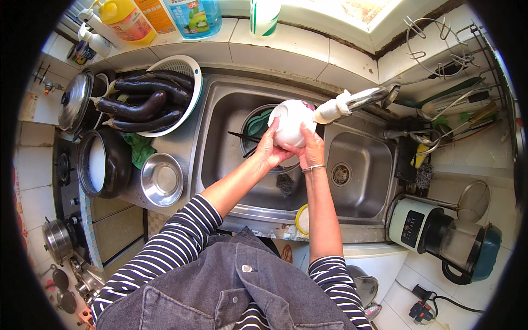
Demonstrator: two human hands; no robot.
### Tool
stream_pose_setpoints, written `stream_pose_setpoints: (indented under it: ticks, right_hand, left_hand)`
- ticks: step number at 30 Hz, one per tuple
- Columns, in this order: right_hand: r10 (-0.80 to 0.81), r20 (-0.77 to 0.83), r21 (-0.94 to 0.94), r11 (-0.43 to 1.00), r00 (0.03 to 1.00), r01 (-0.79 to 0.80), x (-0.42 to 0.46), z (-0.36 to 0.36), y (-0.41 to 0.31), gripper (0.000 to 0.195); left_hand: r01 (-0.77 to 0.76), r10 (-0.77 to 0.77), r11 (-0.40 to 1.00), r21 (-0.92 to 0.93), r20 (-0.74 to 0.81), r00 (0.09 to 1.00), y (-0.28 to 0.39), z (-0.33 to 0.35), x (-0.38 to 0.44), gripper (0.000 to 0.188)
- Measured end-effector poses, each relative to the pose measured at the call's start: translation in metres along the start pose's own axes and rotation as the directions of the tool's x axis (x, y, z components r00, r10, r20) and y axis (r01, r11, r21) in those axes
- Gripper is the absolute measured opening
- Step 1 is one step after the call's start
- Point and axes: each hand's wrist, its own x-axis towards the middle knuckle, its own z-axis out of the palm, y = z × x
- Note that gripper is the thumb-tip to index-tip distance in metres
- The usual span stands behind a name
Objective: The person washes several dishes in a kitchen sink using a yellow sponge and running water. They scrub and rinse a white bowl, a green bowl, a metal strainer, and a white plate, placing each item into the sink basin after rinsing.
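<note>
A white bowl [292, 120] with a pink pattern is gripped between my left hand [270, 148] and my right hand [310, 145], close to the cloth-wrapped tip of the faucet [336, 108]. Beneath it, in the large basin of the steel sink [218, 165], stands a round metal pot [246, 144] with green spoons [259, 123] and dark chopsticks [239, 135]. A dark scouring pad [284, 184] lies on the basin floor. Whether water is running cannot be told.
On the left are a colander [194, 105] of eggplants [144, 93], a steel bowl [161, 179], a green cloth [140, 149] and a dark pot [113, 165]. A small basin [361, 177] and a blender [441, 239] are at right. Bottles [194, 18] line the ledge behind.
</note>
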Motion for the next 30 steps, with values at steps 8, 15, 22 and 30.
stream_pose_setpoints:
  ticks: [8, 15, 22, 30]
  right_hand:
    - [0.026, 0.052, 0.003, 1.000, 0.998, -0.026, 0.002, -0.009, 0.003, 0.050]
    - [-0.116, -0.007, -0.158, 0.981, 0.993, 0.114, -0.006, 0.005, 0.007, 0.036]
    - [-0.457, 0.261, -0.881, 0.248, 0.850, 0.403, -0.019, 0.009, 0.026, 0.016]
    - [-0.199, 0.737, -0.674, -0.279, 0.645, 0.684, -0.012, -0.045, 0.035, 0.038]
  left_hand:
    - [-0.013, 0.013, 1.000, -0.007, -0.017, 1.000, -0.003, -0.007, 0.002, 0.075]
    - [-0.016, -0.001, 0.987, 0.160, 0.109, 0.994, -0.003, -0.017, 0.005, 0.065]
    - [-0.342, 0.305, 0.858, 0.384, 0.155, 0.940, -0.009, -0.003, -0.007, 0.059]
    - [-0.325, 0.382, 0.673, 0.664, 0.064, 0.922, 0.024, -0.030, 0.006, 0.042]
